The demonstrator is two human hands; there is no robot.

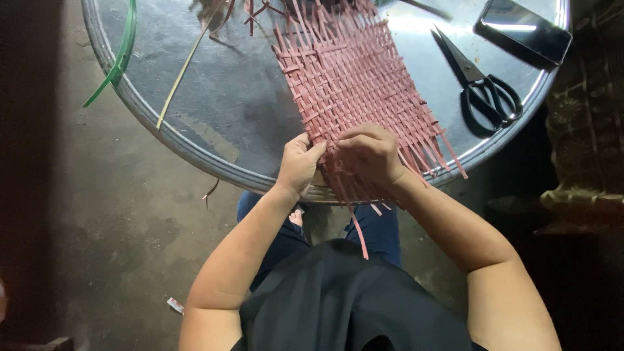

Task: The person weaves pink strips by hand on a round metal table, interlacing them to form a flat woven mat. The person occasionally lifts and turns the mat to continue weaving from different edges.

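Hands: both at near edge of woven mat, close together, almost touching.
Left hand [300, 162]: fingers curled, pinching mat's near-left corner strips.
Right hand [370, 155]: closed over strips at near edge, knuckles up; what's under the fingers is hidden.
Woven mat [351, 84]: pink flat strips, plaited, lying flat on table; long axis runs from person away toward far side, leaning slightly left at far end.
Loose ends: unwoven strip tails stick out at near edge, hang past table rim toward person's lap; more stick out on right side and far end.
Table [214, 97]: round, shiny grey metal, raised rim; glare at far right.
Scissors [484, 88]: black handles, right of mat, apart from it, blades pointing away from person.
Phone [523, 29]: dark, far right near rim, beyond scissors.
Green strip [120, 55]: draped over table's left rim.
Pale strip [185, 65]: thin, lies diagonally left of mat.
Floor [110, 227]: bare dull concrete, dim; small scrap lying near person's left elbow.
Room: dark at both sides.
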